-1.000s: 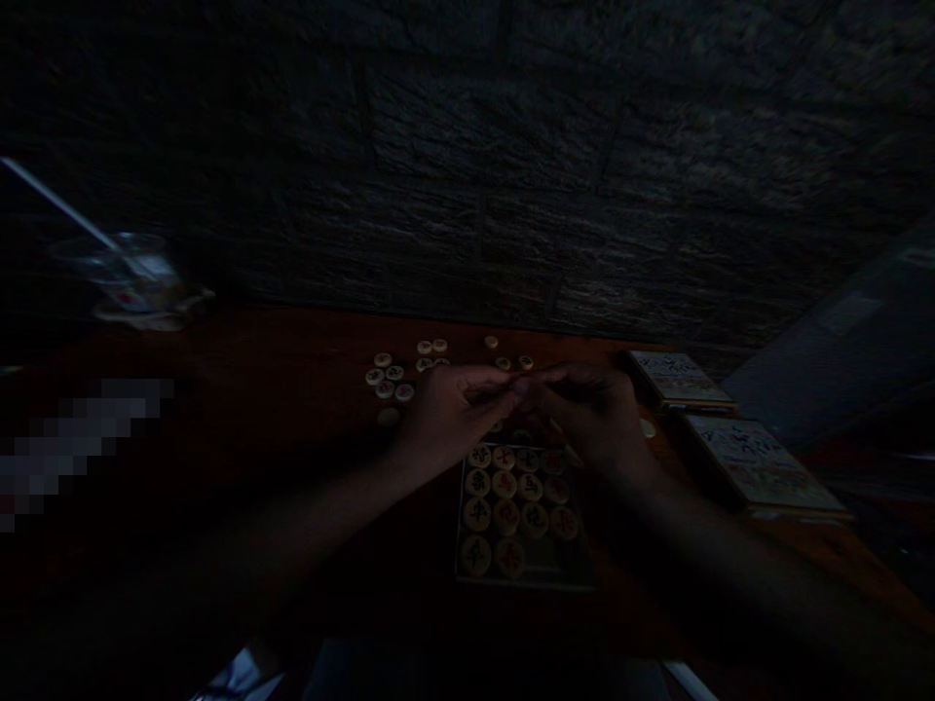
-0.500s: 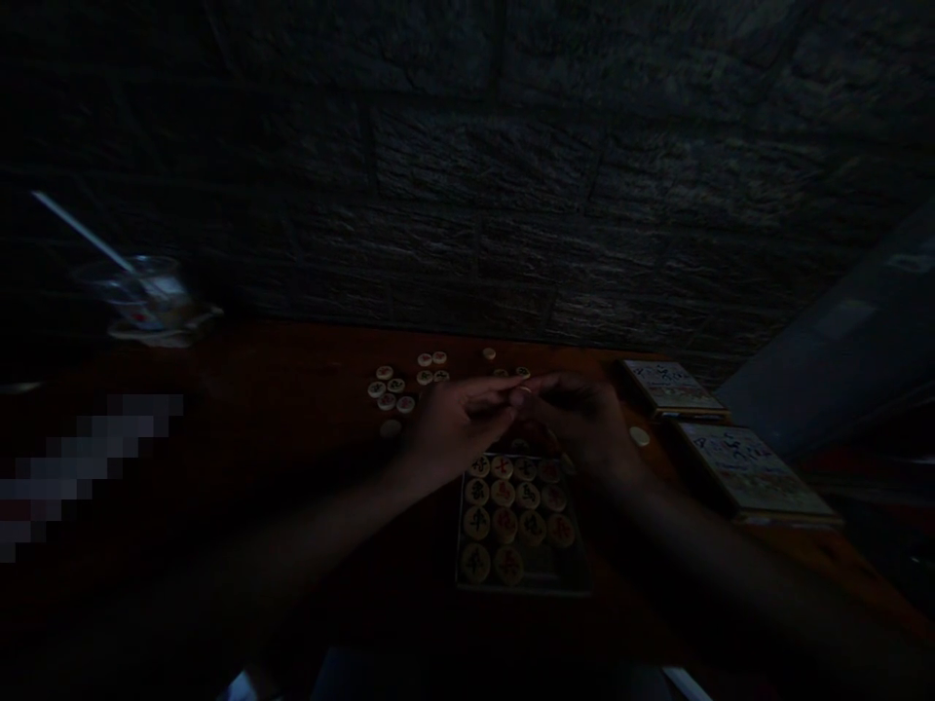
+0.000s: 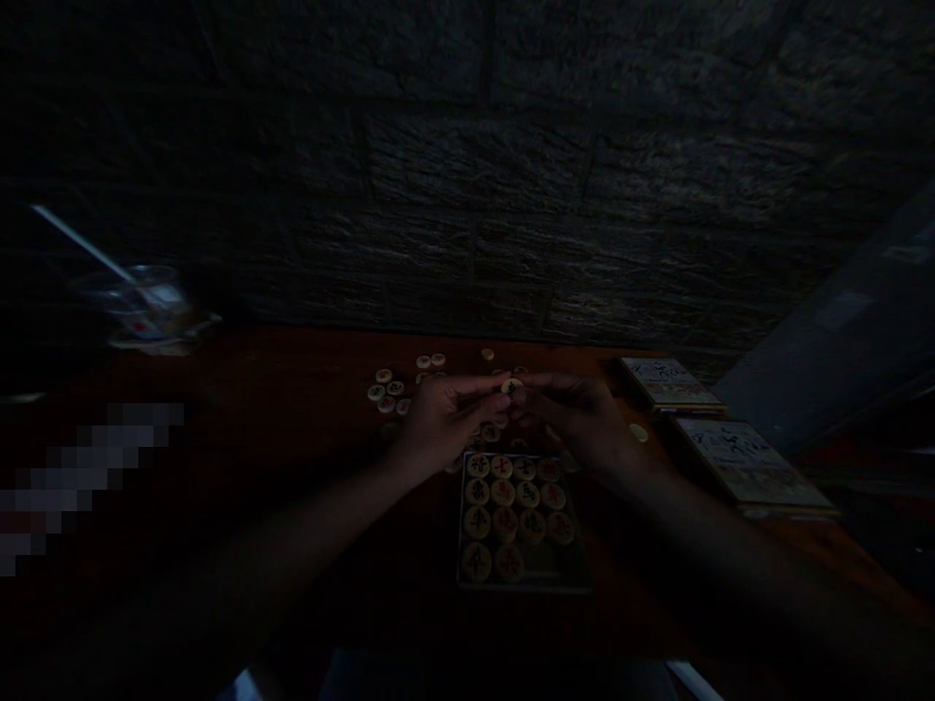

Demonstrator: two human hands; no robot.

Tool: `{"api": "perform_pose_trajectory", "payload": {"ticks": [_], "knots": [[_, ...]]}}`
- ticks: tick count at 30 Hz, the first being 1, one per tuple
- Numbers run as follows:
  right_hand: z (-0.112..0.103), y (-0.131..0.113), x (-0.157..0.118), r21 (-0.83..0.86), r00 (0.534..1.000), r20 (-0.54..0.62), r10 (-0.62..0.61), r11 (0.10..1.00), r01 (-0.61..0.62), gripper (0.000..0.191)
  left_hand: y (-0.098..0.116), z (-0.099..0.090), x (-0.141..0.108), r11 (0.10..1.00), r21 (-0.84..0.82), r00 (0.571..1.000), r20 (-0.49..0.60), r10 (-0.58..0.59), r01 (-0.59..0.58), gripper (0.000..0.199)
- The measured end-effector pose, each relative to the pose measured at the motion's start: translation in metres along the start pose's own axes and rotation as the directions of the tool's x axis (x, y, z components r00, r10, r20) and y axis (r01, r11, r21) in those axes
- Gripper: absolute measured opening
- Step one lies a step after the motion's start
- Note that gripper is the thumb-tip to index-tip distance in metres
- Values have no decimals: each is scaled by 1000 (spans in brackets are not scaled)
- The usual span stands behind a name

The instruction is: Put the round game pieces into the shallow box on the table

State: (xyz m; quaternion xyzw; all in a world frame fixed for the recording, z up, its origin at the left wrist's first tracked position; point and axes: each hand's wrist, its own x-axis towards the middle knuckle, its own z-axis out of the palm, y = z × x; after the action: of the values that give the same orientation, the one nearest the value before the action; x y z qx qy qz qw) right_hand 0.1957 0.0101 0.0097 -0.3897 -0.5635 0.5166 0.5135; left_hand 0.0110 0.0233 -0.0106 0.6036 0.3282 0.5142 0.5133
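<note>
Between the fingertips of both my hands is one round Chinese chess piece (image 3: 512,387), its dark character turned toward me. My left hand (image 3: 447,417) pinches it from the left and my right hand (image 3: 574,409) from the right. Just below them lies a shallow box (image 3: 526,590), filled with rows of Chinese chess pieces marked in red and black; its lower right corner shows bare bottom. Loose pieces (image 3: 394,387) lie on the table left of my left hand, and several more sit behind and under my hands, partly hidden.
The wooden table (image 3: 292,389) meets a rough stone-block wall (image 3: 474,175). Two flat printed boxes (image 3: 752,462) lie to the right, with a single blank-sided piece (image 3: 638,432) beside them. A clear plastic cup (image 3: 150,302) with a white straw stands at the far left. The scene is very dark.
The piece between my fingers has turned so that its marked face shows. My hands have stayed nearly in place, and the pieces in the box look the same.
</note>
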Motion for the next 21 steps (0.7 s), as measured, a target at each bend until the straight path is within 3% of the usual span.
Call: {"api": "perform_pose_trajectory", "payload": {"ticks": [5,15,18,21], "knots": [[-5,3,-1,-83,995,60,-85,992,90,31,3,1,1,986,-161,999,3,-43,43,25],[-7,4,1,-165,997,26,-77,983,80,24,3,-1,1,986,-135,995,-11,-98,96,25],[-9,9,0,-287,977,26,-212,935,210,17,2,0,1,983,-147,994,-13,-112,109,25],[-12,10,-3,-512,898,63,-435,759,403,16,1,1,0,976,-189,993,-20,-117,111,24]]}}
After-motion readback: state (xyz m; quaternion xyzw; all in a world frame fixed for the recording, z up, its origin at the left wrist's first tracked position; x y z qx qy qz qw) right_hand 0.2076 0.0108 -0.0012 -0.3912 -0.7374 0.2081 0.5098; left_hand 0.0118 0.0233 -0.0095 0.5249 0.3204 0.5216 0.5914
